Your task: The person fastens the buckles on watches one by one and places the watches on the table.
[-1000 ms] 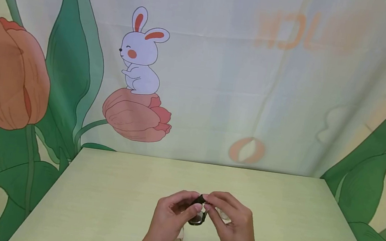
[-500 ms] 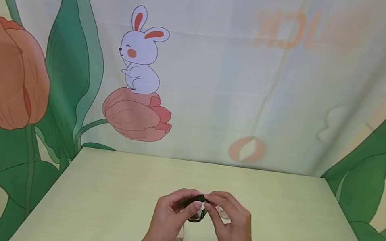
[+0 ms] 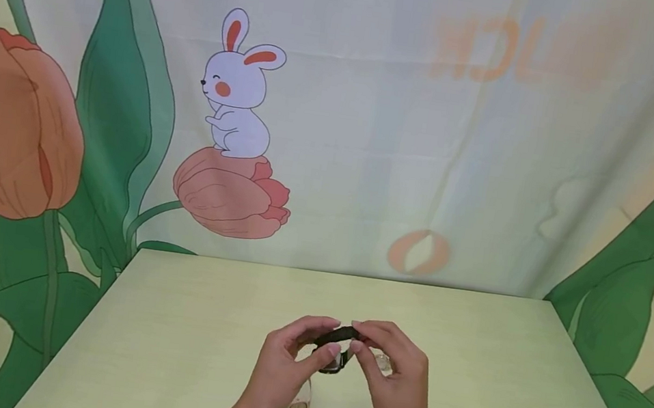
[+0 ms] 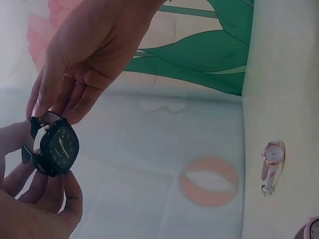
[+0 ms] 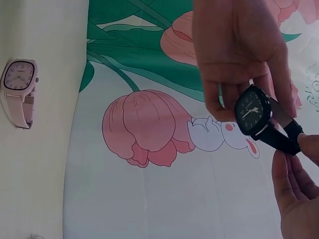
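Note:
Between my two hands, above the table, is a black wristwatch (image 3: 339, 335) with a dark squarish dial, its strap bent into a loop. My left hand (image 3: 285, 366) grips it by the case, thumb in front and fingers behind. With thumb and fingertips, my right hand (image 3: 399, 373) pinches the strap's end. The right wrist view shows the black wristwatch (image 5: 253, 110) dial outward, my left hand (image 5: 239, 50) at the case and my right hand (image 5: 301, 194) on the strap. In the left wrist view its dial also shows; the fingers partly hide the strap.
A pink square-faced watch (image 5: 19, 77) lies on the pale table (image 3: 190, 351), below my left hand. Another watch, round with a light strap (image 4: 273, 154), lies behind my right hand. A printed curtain (image 3: 361, 133) hangs behind the table's far edge.
The black strap now spans the gap between my hands and shows more fully. My right hand has shifted slightly up. More of the pink watch on the table is uncovered.

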The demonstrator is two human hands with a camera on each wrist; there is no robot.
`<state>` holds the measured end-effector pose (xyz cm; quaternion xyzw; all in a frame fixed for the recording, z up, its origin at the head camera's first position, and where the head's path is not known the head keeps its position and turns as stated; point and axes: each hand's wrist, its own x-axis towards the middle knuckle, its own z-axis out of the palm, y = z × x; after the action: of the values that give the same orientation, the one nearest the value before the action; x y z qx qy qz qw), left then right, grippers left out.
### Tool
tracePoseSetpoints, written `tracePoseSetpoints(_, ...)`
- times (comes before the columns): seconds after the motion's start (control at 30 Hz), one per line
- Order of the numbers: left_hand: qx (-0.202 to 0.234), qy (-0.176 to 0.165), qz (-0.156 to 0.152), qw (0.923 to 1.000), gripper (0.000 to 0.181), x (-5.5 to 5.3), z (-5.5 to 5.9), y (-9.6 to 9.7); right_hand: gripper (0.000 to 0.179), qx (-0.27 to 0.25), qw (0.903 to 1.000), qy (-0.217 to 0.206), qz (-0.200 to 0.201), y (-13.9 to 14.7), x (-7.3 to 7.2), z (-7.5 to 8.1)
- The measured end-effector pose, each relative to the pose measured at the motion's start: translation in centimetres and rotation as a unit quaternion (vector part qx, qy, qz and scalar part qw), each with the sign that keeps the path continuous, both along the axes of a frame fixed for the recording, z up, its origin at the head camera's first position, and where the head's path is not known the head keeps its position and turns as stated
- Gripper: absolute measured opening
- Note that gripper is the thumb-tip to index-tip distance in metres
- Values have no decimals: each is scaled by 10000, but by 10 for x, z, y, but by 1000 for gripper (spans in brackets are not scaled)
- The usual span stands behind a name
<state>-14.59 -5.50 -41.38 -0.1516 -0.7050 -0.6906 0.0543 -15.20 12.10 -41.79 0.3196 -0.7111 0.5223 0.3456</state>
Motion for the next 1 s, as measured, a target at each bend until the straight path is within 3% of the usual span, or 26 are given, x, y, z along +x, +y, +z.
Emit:
tracePoseSetpoints(0.13, -258, -166, 189, 9994, 26, 0, -4, -7, 35, -315, 9979, -407, 393, 1, 1, 3)
tracePoseSetpoints(0.43, -539, 214, -41, 9983, 19, -4, -12, -18, 35, -606, 9941, -711, 552, 2, 2, 1)
tracePoseSetpoints(0.67, -516, 318, 95, 9981, 15, -5, -13, -20, 33, -213, 9934, -1014, 491, 3, 5, -3)
tracePoseSetpoints(0.87, -721, 467, 178, 9961, 14, -4, -13, -22, 27, 391, 9947, -933, 163, 5, 5, -5)
tracePoseSetpoints(1.0, -777, 604, 256, 9948, 15, -3, -11, -21, 23, 516, 9953, -818, 94, 6, 3, -5)
